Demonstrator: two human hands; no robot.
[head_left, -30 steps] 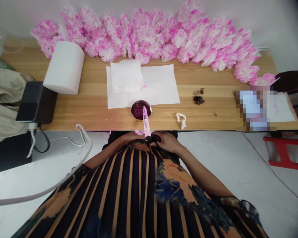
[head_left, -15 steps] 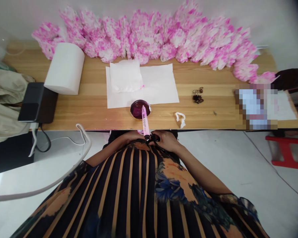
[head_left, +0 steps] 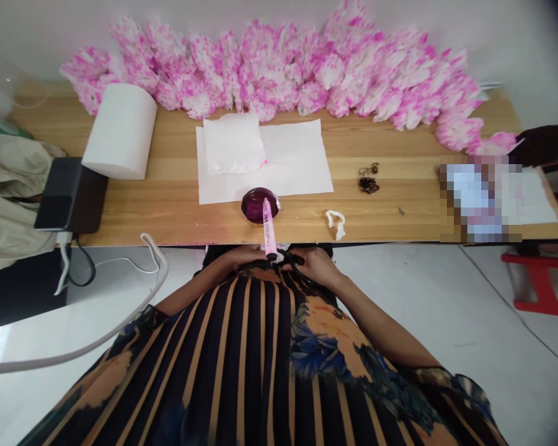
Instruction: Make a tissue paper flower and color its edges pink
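My right hand (head_left: 317,266) is closed round the black handles of a pair of scissors (head_left: 296,258), low in my lap just past the table's front edge. Opposite it, my left hand (head_left: 245,256) has its fingers curled at a scrap of white tissue paper (head_left: 278,254), mostly hidden. A pink marker pen (head_left: 269,232) juts over the table edge between the hands and covers part of them. Its pink end rests on a dark purple oval dish (head_left: 252,207).
Behind the dish, a folded white tissue stack (head_left: 234,145) lies on a white sheet (head_left: 302,176). Pink-and-white tissue flowers (head_left: 274,68) line the wall. A paper roll (head_left: 121,130), a black box (head_left: 77,198), dark rubber bands (head_left: 368,184) and a twisted white strip (head_left: 338,224) are also on the table.
The scissors and my right hand have shifted slightly, and more of the white tissue shows beside the marker's black end. The view has moved a little; the table items stay put.
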